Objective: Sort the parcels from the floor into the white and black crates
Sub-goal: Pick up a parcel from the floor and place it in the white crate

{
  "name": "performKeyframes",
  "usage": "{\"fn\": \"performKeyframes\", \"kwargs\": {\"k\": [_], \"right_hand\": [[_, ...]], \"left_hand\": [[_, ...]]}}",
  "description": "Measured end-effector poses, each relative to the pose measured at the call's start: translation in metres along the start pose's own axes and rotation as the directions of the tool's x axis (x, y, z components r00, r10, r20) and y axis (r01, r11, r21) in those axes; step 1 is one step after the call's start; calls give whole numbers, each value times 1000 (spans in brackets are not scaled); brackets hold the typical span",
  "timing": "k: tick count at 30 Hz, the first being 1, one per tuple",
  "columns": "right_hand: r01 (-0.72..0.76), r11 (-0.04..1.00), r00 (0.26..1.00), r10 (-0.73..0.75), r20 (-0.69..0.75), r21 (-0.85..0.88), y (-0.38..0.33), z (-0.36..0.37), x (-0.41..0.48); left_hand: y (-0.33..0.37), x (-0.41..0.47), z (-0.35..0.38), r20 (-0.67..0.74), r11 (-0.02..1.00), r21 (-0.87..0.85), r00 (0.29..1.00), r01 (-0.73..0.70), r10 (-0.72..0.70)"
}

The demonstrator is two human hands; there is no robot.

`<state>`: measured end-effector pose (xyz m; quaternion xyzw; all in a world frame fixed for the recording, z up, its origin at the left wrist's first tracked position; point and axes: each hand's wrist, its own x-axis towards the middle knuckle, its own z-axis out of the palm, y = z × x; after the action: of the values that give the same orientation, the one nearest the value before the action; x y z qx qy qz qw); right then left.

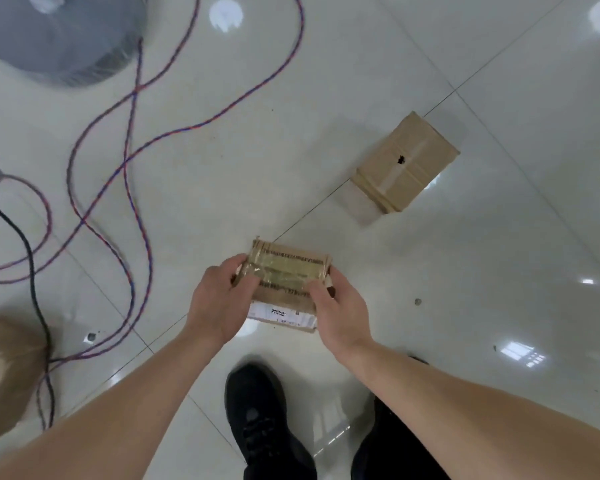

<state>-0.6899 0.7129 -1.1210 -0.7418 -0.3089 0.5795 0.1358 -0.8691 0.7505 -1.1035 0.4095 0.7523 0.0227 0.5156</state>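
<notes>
A small flat cardboard parcel, wrapped in clear tape with a white label on its near side, is held above the tiled floor. My left hand grips its left end, thumb on top. My right hand grips its right end the same way. A second, taller cardboard parcel with taped seams and a small dark hole on top stands on the floor to the far right. No white or black crate is in view.
Red-blue twisted cables and a black cable loop across the floor at left. A grey round base sits at top left. A brown cardboard shape lies at the left edge. My black shoe is below the parcel.
</notes>
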Motion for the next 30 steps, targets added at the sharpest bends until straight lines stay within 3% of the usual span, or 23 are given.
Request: {"fn": "performKeyframes", "kwargs": {"k": [5,9,14,22,30], "right_hand": [[-101,986,993,108,-43,134,-7,-18,15],[-51,986,994,66,-91,158,-8,-21,23],[-86,981,995,94,-35,176,3,-14,25],[-70,980,994,83,-65,186,-25,-43,-17],[9,979,980,31,-197,202,-115,-137,-146]], "left_hand": [[14,5,2,80,967,-222,991,122,-107],[16,10,16,116,944,-289,985,159,-130],[5,12,31,125,910,-351,974,220,-188],[44,-31,5,128,924,-341,983,171,-134],[161,-164,-50,127,963,-268,992,25,9]]}}
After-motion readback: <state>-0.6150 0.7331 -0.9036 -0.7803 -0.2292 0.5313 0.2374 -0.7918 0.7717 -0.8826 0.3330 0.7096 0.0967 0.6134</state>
